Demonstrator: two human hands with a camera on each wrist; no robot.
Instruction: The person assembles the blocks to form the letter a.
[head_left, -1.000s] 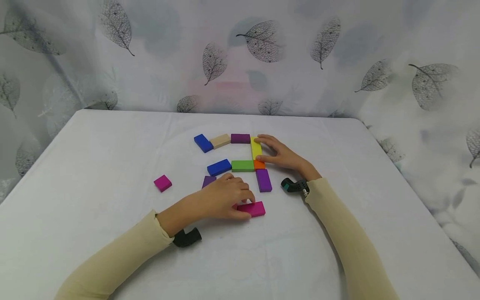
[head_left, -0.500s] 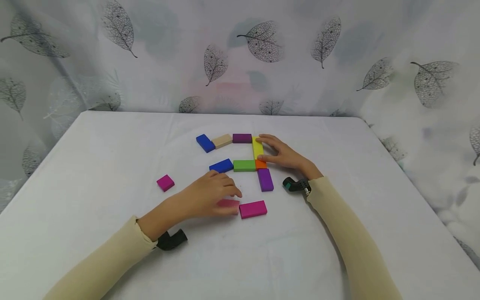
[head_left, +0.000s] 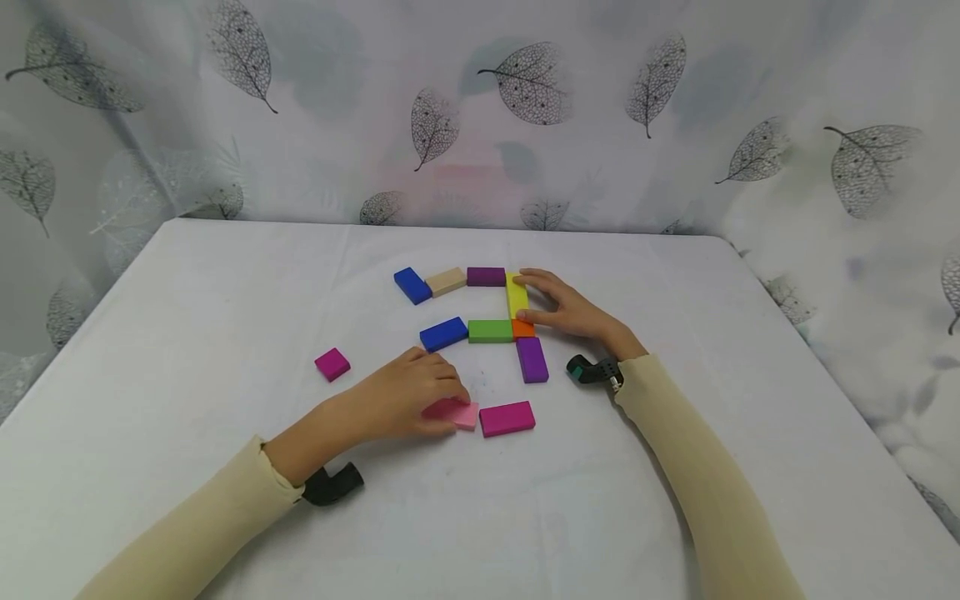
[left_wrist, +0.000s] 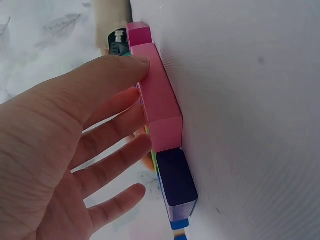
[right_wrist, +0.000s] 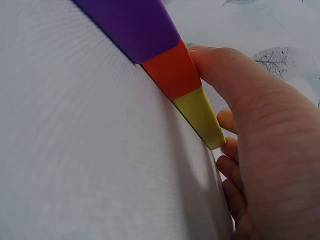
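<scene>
My left hand (head_left: pixel 405 392) pinches a pink block (left_wrist: pixel 159 85), its thumb on the near side and fingertips on the far side. Just right of it lies a magenta block (head_left: pixel 507 419), close end to end. In the left wrist view a dark purple block (left_wrist: pixel 177 180) sits past the pink one; the hand hides it in the head view. My right hand (head_left: pixel 570 311) rests with relaxed fingers against the yellow block (head_left: pixel 517 296). Its thumb is near the orange block (right_wrist: pixel 172 70), which adjoins the yellow one and the purple block (head_left: pixel 532 360).
Green (head_left: pixel 490 332) and blue (head_left: pixel 443 334) blocks run left from the orange one. Along the back lie a plum block (head_left: pixel 486 277), a beige block (head_left: pixel 446 281) and another blue block (head_left: pixel 412 286). A small magenta block (head_left: pixel 332 364) lies apart at left on the white table (head_left: pixel 225 333).
My left hand has left the magenta block and moved left to the pink block, which its fingers now close around. My right hand stays at the yellow block.
</scene>
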